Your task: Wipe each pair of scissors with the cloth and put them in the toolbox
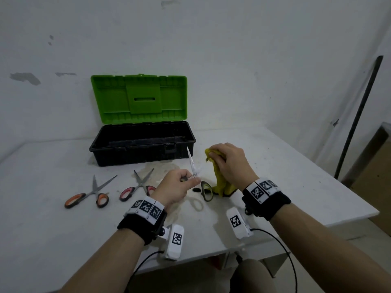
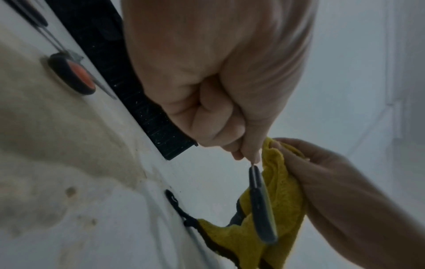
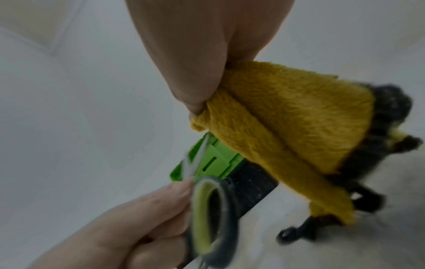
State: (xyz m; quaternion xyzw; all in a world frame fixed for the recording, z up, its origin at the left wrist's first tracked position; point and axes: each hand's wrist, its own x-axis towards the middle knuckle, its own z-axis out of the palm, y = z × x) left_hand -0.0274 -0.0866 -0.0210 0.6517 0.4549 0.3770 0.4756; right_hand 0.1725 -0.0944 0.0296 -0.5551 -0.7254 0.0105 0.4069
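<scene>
White-painted walls back a stained white table (image 1: 53,218). From left: orange-handled steel scissors (image 1: 88,194) and pink-handled steel scissors (image 1: 137,187) lie open before the open black plastic toolbox with green lid (image 1: 141,142). Next, the left hand (image 1: 175,187) pinches green-and-black-handled scissors (image 1: 193,166) near the pivot, blades up, clear of the table. Rightmost, the right hand (image 1: 230,163) clenches a yellow terry cloth (image 1: 220,180), just beside the blades. Recommended: fold cloth over the spine, stroke towards the tip. Blade spread is blurred; the toolbox interior is dark.
</scene>
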